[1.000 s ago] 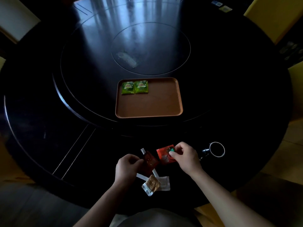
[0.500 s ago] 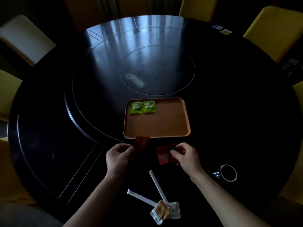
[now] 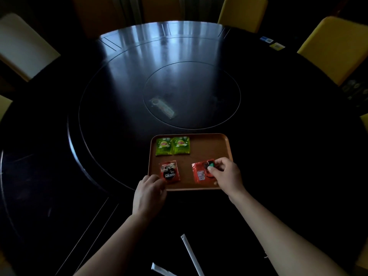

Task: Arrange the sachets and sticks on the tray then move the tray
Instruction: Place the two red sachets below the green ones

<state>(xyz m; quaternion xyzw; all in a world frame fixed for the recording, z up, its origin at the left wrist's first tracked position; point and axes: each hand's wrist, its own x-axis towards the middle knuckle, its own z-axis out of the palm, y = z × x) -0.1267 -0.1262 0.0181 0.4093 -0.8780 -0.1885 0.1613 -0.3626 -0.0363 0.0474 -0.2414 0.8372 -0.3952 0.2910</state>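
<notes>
While our right hand (image 3: pixel 225 176) pinches the far right corner of a red sachet (image 3: pixel 201 173) between thumb and fingers, that sachet sits on the near right part of the brown tray (image 3: pixel 223 144), back side up, whether fully flat we cannot tell. Our left hand (image 3: pixel 149 193) has its fingertips (image 3: pixel 159 181) curled together at the near left corner of the Nescafe sachet (image 3: pixel 169 172); they touch its edge, but a real grip or just contact we cannot tell. This sachet lies face up on the near left part of the tray, apart from the red one. Two green Lipton sachets (image 3: pixel 172 146) lie side by side, edges touching, in the far left corner of the tray. The tray rests on the dark round table (image 3: pixel 99 136), on the raised inner ring, near edge closest to us. Two white sticks (image 3: pixel 191 253) lie on the table off the tray, near us between our forearms, one long and angled, the other (image 3: pixel 161 270) cut by the frame bottom. Yellow chairs (image 3: pixel 334 46) stand around the far right side, a pale one (image 3: pixel 23 44) at far left.
</notes>
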